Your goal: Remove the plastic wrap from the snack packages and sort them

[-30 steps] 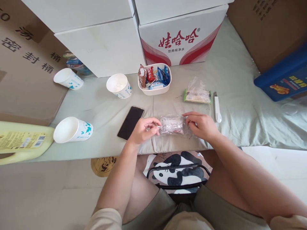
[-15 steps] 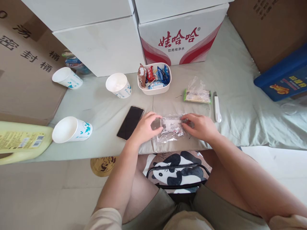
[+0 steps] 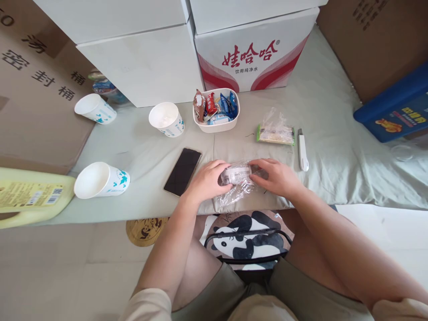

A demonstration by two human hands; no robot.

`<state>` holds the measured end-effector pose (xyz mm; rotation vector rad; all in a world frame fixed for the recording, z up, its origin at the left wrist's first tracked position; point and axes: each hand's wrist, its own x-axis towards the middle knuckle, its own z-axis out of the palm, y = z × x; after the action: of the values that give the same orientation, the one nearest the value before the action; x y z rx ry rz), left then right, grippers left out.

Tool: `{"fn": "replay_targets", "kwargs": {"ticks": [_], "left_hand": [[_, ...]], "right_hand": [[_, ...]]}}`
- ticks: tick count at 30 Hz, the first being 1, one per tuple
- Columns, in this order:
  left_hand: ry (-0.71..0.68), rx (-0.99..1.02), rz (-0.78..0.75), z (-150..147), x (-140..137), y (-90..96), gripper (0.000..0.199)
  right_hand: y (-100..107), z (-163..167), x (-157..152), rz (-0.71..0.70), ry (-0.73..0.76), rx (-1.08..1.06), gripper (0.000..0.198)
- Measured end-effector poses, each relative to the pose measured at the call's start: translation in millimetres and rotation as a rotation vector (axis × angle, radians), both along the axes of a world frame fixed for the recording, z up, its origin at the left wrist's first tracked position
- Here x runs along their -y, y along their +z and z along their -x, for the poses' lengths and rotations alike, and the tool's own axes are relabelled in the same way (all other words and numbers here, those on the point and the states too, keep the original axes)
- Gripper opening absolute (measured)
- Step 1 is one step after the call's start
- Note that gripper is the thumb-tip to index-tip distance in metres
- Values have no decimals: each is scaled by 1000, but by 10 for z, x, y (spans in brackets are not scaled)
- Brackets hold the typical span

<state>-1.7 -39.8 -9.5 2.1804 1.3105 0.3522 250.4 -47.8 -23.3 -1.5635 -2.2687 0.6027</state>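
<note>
Your two hands are apart, with a packet [image 3: 236, 174] between them at the near edge of a cloth-covered table [image 3: 329, 116]. Your left hand [image 3: 210, 180] is clamped on the packet's left end, thumb nearest you; your right hand [image 3: 278, 178] pinches its right end. Your hands cover both ends, and the print is too small to read. Clear film [image 3: 232, 196] spreads crumpled on your side of it, its glare blurring the edges. You cannot tell whether the packet touches the cloth.

At the far left, a yellow jug [image 3: 36, 198] is cut off by the frame; at the far right, so is a blue container [image 3: 393, 107]. White cartons [image 3: 140, 67] run out of the top. Behind the far-left cup [image 3: 96, 109], a bag [image 3: 107, 89] is partly hidden, its contents unclear.

Beyond your hands, a white tub [image 3: 216, 128] holds brown, red and blue wrapped snacks [image 3: 211, 104], overlapping one another. Left of it, a middle cup [image 3: 169, 122] has something pale inside, hard to make out. A near cup [image 3: 113, 183] stands beside the jug. A phone [image 3: 182, 171] lies just left of your left hand, its lower right edge close to your wrist. Beyond your right hand lie a green-ended packet [image 3: 276, 135], partly under crinkled film, and a cutter [image 3: 302, 151].
</note>
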Motion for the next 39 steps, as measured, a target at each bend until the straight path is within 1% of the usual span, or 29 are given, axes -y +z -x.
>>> {"fn": "replay_targets", "kwargs": {"ticks": [5, 10, 15, 19, 25, 28, 32, 39], "left_hand": [[66, 70, 19, 27, 1, 46, 44], [94, 76, 29, 49, 11, 90, 45], [81, 108, 72, 76, 0, 98, 47], [132, 158, 99, 102, -10, 72, 46], [175, 263, -7, 113, -32, 12, 38], [197, 233, -18, 99, -48, -4, 36], [242, 176, -21, 61, -58, -14, 41], [321, 155, -68, 0, -60, -19, 44]], "right_hand": [[15, 21, -3, 39, 4, 18, 40], [8, 33, 2, 78, 7, 19, 41], [13, 36, -3, 91, 15, 37, 39], [17, 37, -9, 103, 5, 50, 39], [10, 43, -18, 118, -9, 40, 38], [6, 44, -21, 118, -5, 32, 38], [2, 42, -19, 122, -1, 44, 38], [11, 39, -17, 125, -2, 43, 38]]}}
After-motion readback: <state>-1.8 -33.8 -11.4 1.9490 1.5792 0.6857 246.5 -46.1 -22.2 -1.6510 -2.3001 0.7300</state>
